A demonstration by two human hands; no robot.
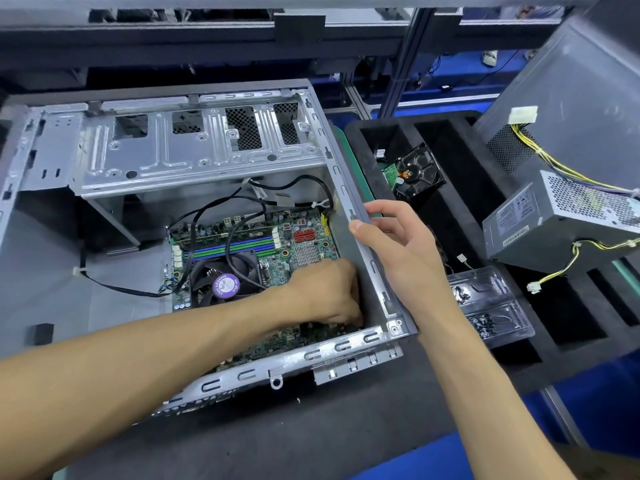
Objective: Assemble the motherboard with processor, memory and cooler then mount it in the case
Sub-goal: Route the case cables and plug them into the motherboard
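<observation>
Motherboard, lying flat inside the open case on the table. The cooler, with its purple-labelled fan, sits on the board near its left side; one memory module stands in the far slot, beside the blue and green slots. The processor is hidden, presumably under the cooler. The left hand reaches down to the board's near right corner, fingers curled; whether it holds a screw or a tool cannot be told. The right hand grips the right edge of the case, thumb over the rim, steadying it. Assembly of the board appears complete; judged from this, fastening the board in the case is in hand. To the right, a foam tray holds a hard drive and a clear screw box; a power supply rests farther right.
</observation>
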